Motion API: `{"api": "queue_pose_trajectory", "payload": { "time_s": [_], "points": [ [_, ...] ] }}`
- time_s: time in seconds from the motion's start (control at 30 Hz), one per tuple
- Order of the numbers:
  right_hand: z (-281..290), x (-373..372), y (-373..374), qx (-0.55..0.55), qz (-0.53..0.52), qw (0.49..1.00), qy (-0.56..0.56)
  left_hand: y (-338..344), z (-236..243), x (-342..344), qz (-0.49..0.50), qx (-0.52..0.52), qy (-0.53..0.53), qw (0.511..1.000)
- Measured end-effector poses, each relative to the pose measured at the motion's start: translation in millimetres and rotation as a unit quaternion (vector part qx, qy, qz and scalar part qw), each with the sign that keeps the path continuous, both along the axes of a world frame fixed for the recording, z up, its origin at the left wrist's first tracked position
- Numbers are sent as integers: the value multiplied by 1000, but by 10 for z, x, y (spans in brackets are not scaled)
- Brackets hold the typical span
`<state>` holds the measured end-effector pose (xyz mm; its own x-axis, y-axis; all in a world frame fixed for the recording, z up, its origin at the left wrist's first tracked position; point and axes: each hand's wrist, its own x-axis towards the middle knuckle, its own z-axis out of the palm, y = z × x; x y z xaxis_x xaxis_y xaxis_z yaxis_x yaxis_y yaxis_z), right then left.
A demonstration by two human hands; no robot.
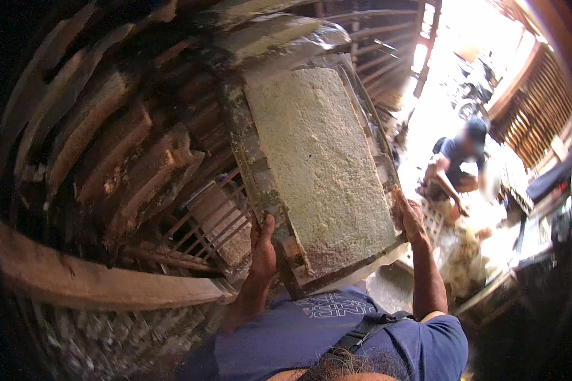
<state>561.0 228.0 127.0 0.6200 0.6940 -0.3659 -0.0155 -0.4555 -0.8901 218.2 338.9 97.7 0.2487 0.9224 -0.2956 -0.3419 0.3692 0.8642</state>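
I hold a long rectangular wooden tray [243, 149] tilted up in front of me, filled with a pale, grainy slab [318, 165]. My left hand [262, 249] grips the tray's near left edge, thumb up along the frame. My right hand [408, 216] clasps the near right corner. Clear plastic sheet [311, 41] bunches at the tray's far end. The tray's near end rests close to my chest, above my blue shirt [337, 330].
Dark wooden racks [108, 146] with stacked slabs fill the left. A slatted bamboo shelf [210, 222] lies under the tray. A wooden beam [102, 282] crosses low left. At the right, another person [461, 162] bends over a basket in bright daylight.
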Motion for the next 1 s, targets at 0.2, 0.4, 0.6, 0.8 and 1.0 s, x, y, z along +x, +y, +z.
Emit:
{"api": "queue_pose_trajectory", "payload": {
  "time_s": [0.2,0.4,0.6,0.8,1.0],
  "points": [
    [-194,-36,-637,17,-128,992,-13,330,-65,318,-144,25,5,989],
    [72,-534,-1453,30,-271,962,-20,349,-303,801,-280,-54,15,958],
    [-563,161,-1562,-11,-276,961,-11,348,-855,1785,-234,-11,52,971],
    [-931,346,-5717,3,-337,937,-89,-3474,-1066,2552,-274,102,155,944],
    [-1769,-128,-9273,-29,-490,867,-83,-6926,-998,3324,-464,130,150,863]
  ]
}}
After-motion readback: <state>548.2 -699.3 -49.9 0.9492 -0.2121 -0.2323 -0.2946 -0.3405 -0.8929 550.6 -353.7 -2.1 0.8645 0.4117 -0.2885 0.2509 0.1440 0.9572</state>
